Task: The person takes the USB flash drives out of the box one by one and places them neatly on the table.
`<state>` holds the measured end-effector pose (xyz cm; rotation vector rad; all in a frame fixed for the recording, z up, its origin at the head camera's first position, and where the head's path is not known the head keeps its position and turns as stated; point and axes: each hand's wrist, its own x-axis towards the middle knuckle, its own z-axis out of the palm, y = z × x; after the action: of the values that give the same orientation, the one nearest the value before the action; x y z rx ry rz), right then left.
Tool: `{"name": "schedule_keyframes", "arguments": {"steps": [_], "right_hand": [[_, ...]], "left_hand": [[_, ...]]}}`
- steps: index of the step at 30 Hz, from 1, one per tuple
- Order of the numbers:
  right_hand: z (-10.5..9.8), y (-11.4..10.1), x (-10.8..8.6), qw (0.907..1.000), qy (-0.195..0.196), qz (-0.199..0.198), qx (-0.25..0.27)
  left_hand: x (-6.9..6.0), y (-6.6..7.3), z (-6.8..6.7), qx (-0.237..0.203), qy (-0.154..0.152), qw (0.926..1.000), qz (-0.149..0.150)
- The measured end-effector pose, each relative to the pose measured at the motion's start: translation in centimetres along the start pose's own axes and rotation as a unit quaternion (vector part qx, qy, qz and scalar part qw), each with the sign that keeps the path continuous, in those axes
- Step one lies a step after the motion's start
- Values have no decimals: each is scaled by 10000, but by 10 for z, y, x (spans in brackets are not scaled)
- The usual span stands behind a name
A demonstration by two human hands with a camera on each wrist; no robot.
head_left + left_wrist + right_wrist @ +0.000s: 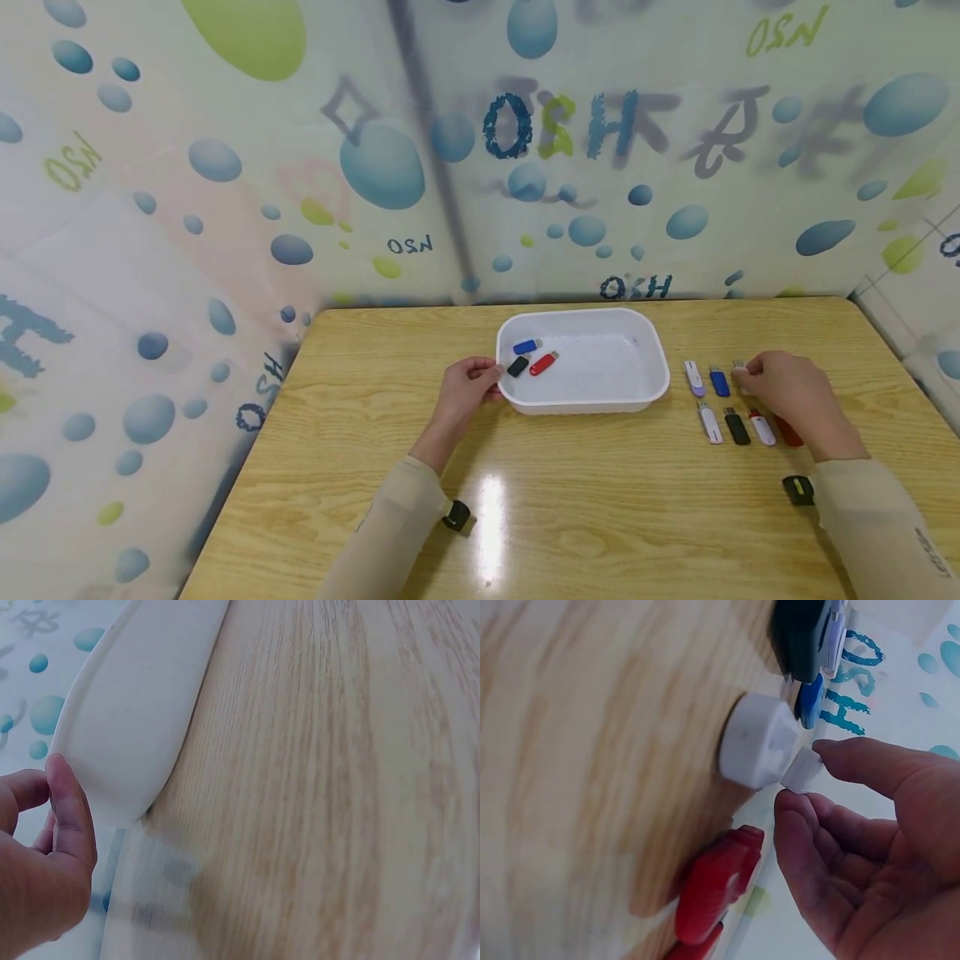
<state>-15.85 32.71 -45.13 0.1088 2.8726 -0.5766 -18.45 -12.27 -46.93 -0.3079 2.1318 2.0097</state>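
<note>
My left hand point(467, 390) grips the left rim of a white plastic basin point(585, 407), with thumb and fingers at its edge. In the left wrist view the thumb lies against the basin's outer wall point(135, 697). Inside the basin lie a blue USB stick point(527, 347), a black one point(518, 366) and a red one point(543, 363). Over on the right, my right hand point(795, 396) pinches a small white USB stick point(802, 771) between thumb and fingertips, at the back row of sticks. Most of that row's right end is hidden by the hand.
Two rows of USB sticks lie right of the basin: white-and-purple point(694, 379), blue point(719, 382), white point(709, 423), black point(737, 427), white-and-red point(762, 427) and red point(788, 431). The wooden table point(600, 500) meets a patterned wall covering point(465, 208) at the back.
</note>
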Motion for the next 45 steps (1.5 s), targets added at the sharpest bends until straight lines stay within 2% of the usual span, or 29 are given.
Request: {"name": "schedule_keyframes", "arguments": {"steps": [9,20,26,34,37,41,45], "right_hand": [[2,-5,2,9996,-257,77,-129],[7,-7,-1,9994,100,-263,-181],[7,-8,-1,9996,79,-205,-181],[1,-6,-2,9997,-201,47,-162],[-3,-5,-5,9997,81,-54,-214],[-5,-8,-7,9973,691,-197,-158],[-5,-17,-10,9925,1174,-326,95]], "left_hand": [[0,0,0,-28,-32,10000,-19],[0,1,0,-86,-51,9999,-34],[-3,2,0,-163,-111,9998,24],[-2,1,0,-166,-75,9998,10],[-2,1,0,-179,-74,9998,13],[-2,1,1,-186,-67,9998,-8],[-2,1,1,-192,-58,9998,-24]]}}
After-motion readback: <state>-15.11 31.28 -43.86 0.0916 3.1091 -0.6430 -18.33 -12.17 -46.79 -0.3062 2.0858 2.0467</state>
